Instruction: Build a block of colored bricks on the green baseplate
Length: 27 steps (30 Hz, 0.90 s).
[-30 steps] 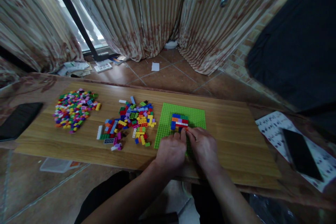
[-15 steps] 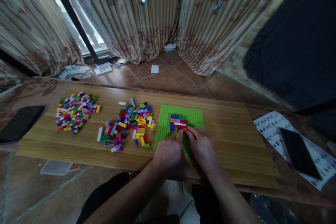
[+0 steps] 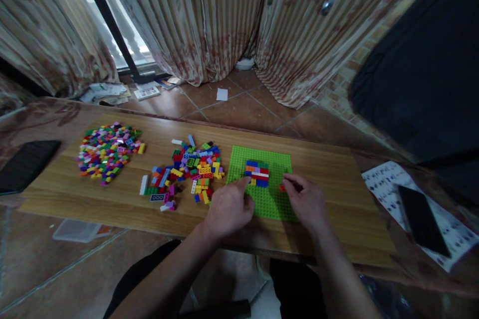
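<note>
The green plate (image 3: 279,162) lay flat on the wooden worktop (image 3: 333,169), and a little block build (image 3: 258,170) sat on it, a bit toward the far side. The build had blue, green, red, white and yellow bits. The left hand (image 3: 229,209) had a loose grip with nothing in it. Its pointing finger was at the near left corner of the build, but I can't tell if it touched. The right hand (image 3: 307,202) had its grip pinched on a small red brick (image 3: 282,188), over the right side of the plate, apart from the build. Left of the plate was a messy pile of bricks (image 3: 190,162), and farther left was a big heap of small bricks (image 3: 107,154). A flat black thing (image 3: 422,219) lay on a printed sheet (image 3: 382,179) at the right.
</note>
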Available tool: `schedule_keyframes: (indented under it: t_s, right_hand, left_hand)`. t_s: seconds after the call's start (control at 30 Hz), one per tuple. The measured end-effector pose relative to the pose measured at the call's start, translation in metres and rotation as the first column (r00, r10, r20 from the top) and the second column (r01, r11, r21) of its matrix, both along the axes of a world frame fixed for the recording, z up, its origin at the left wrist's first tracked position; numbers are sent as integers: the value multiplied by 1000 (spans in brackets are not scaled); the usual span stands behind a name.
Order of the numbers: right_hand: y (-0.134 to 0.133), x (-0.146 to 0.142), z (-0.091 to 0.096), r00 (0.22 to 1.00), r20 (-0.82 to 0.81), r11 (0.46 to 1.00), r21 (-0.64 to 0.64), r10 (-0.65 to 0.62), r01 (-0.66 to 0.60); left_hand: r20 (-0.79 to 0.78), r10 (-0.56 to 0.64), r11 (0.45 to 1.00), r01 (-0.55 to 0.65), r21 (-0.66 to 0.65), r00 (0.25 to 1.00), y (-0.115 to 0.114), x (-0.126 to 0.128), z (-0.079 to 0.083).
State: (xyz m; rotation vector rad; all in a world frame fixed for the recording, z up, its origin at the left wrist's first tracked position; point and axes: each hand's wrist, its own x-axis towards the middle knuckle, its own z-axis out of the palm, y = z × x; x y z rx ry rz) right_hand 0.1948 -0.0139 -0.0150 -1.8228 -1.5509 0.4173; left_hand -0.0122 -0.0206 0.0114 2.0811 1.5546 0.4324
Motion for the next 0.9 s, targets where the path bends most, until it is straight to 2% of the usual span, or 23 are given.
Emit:
schedule_keyframes:
  t_s: [0.1, 0.23, 0.43, 0.53, 0.67, 0.8, 0.9]
  right_hand:
    - [1, 11, 0, 1000, 2, 998, -66, 4, -4]
    - [2, 17, -2, 990, 87, 981, -171, 110, -94]
    - [-1, 13, -2, 968, 122, 971, -120, 221, -207]
    - [-3, 10, 1, 970, 82, 972, -81, 227, -221]
    - [-4, 5, 1, 971, -8, 969, -69, 239, -239]
    - [-4, -1, -2, 968, -70, 971, 2, 240, -240]
    - [-3, -4, -2, 963, -93, 968, 7, 252, -253]
  left_hand:
    - [56, 23, 1000, -23, 2, 998, 1, -2, 0]
    - [137, 54, 999, -53, -6, 989, 4, -5, 3]
    - [306, 119, 991, -94, -95, 945, 7, -5, 7]
    - [434, 174, 980, -112, -166, 884, 9, -3, 5]
    - [572, 294, 949, -163, -270, 766, 15, -2, 0]
    - [625, 406, 908, -219, -357, 667, 21, -2, -2]
    - [638, 425, 901, -232, -366, 643, 23, -2, -5]
